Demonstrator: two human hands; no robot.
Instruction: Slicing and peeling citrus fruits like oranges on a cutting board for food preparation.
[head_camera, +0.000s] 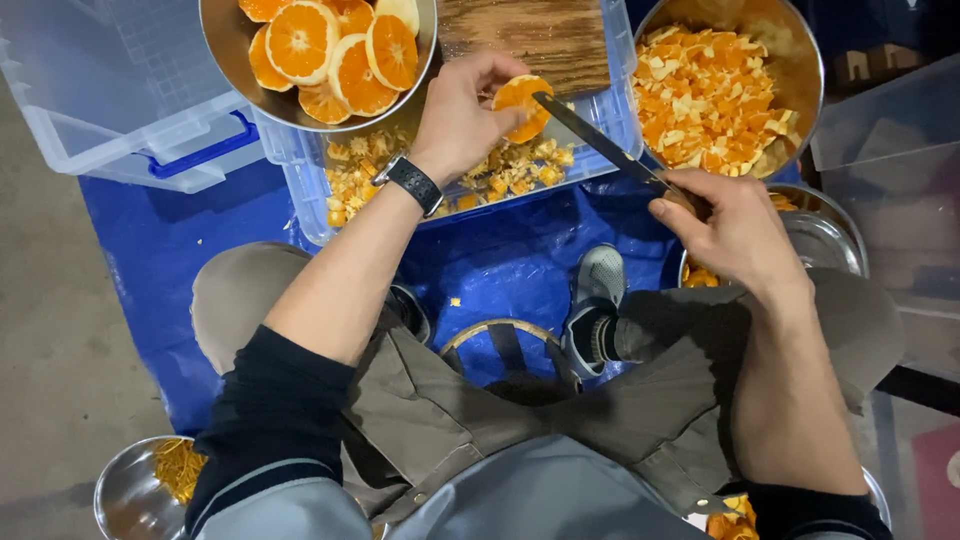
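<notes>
Now left hand (462, 118) pinches the round orange half (520, 103), right hand (735, 232) grips the steel-bladed knife (600, 143) at three o'clock: a slip could nick those fingertips (508, 72).

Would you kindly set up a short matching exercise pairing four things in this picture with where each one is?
Things:
1. knife
2. orange piece
3. bowl of orange halves
4. bowl of chopped peel

Places:
A. top right, beside the clear bin
B. in the right hand
C. top left, resting on the clear bin
D. under the left hand fingers, against the blade

Pairs: 1-B, 2-D, 3-C, 4-A
</notes>
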